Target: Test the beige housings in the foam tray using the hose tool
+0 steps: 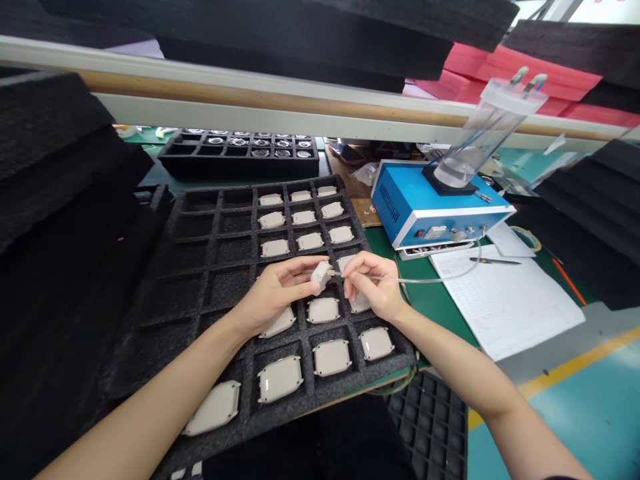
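Over the black foam tray (320, 393), my left hand (277, 290) grips a beige watch case (321, 277), tilted on edge between thumb and fingers. My right hand (374, 283) pinches the end of a clear thin tube (425, 280), its tip pointing at the case; whether it touches cannot be made out. The tube runs to the front of a blue box-shaped machine (445, 193). Beige watch cases, such as one near the front (280, 379), lie in several of the tray's compartments. The left columns hold none, as far as they show.
A clear cylinder (463, 143) stands tilted in view atop the machine. Written paper sheets (510, 300) with a pen (495, 261) lie at right. Behind, another black tray (240, 163) holds round parts. Dark foam stacks (50, 233) rise at left, and a shelf bar (280, 103) crosses above.
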